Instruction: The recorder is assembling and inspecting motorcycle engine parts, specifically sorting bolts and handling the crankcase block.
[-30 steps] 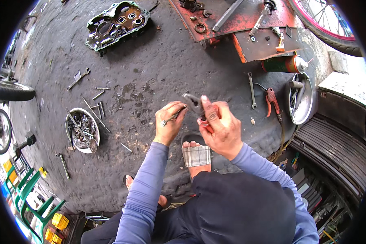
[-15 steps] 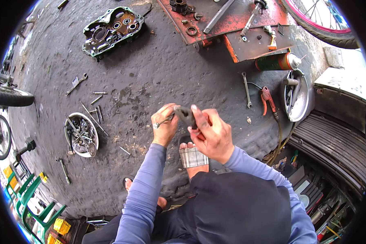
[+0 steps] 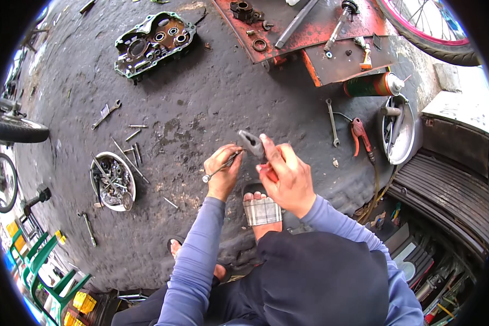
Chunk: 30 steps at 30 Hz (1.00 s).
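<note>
In front of me, my right hand (image 3: pixel 289 182) grips a pair of pliers (image 3: pixel 251 143) with dark jaws and a bit of red handle showing. The jaws tilt up and left, toward the fingertips of my left hand (image 3: pixel 221 173). Pinched in that hand is a thin metal rod (image 3: pixel 219 171) with a small round silvery head at its lower left end. Its other end lies at the fingertips, partly covered. The jaws appear apart from the rod. Below both hands shows my sandalled foot (image 3: pixel 262 209).
At the upper left lies an opened engine case (image 3: pixel 155 43). A bowl of small metal parts (image 3: pixel 132 202) stands left, near loose bolts and wrenches. Rightward are a wrench (image 3: pixel 332 124), a red-handled air gun (image 3: pixel 359 136), a spray can (image 3: pixel 370 85) and a red metal stand (image 3: pixel 288 24).
The pliers' jaws have turned and drawn away from my left fingertips, showing their pointed tip. More of the rod shows in my left hand. The whole view has shifted slightly.
</note>
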Available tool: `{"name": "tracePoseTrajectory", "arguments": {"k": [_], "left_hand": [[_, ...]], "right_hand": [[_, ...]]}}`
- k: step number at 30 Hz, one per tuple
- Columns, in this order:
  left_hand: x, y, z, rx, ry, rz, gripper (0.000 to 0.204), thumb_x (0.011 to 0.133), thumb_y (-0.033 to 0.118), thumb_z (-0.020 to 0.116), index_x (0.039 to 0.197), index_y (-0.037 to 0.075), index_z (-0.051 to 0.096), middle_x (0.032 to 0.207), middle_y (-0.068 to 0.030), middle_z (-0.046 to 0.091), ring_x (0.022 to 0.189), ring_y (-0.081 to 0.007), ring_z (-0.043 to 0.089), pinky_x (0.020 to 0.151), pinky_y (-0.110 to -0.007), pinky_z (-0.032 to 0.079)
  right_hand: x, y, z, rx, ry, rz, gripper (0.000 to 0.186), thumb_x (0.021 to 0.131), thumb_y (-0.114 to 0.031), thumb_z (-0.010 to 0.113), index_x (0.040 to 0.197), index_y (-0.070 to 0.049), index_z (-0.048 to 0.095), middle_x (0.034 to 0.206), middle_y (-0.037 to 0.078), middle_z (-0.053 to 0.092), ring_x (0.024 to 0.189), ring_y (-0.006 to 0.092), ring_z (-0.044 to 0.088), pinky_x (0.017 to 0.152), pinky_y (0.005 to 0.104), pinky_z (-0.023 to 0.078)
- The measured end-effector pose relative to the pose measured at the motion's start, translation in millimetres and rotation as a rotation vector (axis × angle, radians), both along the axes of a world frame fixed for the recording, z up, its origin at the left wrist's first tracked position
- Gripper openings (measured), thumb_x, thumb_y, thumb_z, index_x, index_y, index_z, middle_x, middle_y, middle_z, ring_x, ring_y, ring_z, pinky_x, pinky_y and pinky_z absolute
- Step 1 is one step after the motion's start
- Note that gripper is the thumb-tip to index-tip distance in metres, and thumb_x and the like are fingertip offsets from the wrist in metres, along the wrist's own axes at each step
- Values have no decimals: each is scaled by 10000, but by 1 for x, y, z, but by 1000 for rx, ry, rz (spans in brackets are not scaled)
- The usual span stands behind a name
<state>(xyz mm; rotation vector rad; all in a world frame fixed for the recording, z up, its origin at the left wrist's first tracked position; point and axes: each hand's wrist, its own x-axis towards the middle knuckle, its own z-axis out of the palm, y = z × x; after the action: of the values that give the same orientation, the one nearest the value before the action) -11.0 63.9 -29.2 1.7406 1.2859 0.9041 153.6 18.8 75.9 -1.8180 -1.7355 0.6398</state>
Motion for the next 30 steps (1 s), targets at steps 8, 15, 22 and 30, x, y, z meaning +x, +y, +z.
{"name": "tracePoseTrajectory", "arguments": {"k": [8, 15, 22, 30], "left_hand": [[-3, -5, -9, -190, -175, 79, 100, 794, -42, 696, 891, -21, 681, 905, -95, 708, 822, -159, 678, 733, -275, 532], [-6, -12, -8, -470, -310, 191, 119, 873, 7, 682, 987, -26, 697, 950, -61, 712, 850, -109, 645, 769, -232, 509], [0, -13, -4, -536, -413, 284, 92, 888, 12, 671, 967, -23, 701, 902, -49, 710, 798, -86, 641, 731, -224, 513], [-4, -9, -3, -485, -157, 188, 118, 883, 36, 689, 991, -12, 692, 910, -44, 704, 816, -93, 641, 729, -225, 512]], "right_hand": [[7, 1, -12, -175, 102, -104, 666, 794, -114, 679, 1421, -135, 457, 918, 76, 585, 761, 270, 671, 682, 390, 548], [24, -4, -16, -218, 123, -242, 620, 832, -132, 687, 1406, -92, 457, 949, 75, 604, 803, 227, 691, 719, 366, 553], [20, -12, -26, -272, 211, -278, 614, 841, -144, 685, 1406, -88, 452, 966, 82, 610, 806, 248, 687, 723, 370, 555], [20, -7, -30, -297, 189, -272, 591, 843, -131, 670, 1393, -83, 461, 975, 86, 611, 834, 250, 683, 737, 384, 555]]}}
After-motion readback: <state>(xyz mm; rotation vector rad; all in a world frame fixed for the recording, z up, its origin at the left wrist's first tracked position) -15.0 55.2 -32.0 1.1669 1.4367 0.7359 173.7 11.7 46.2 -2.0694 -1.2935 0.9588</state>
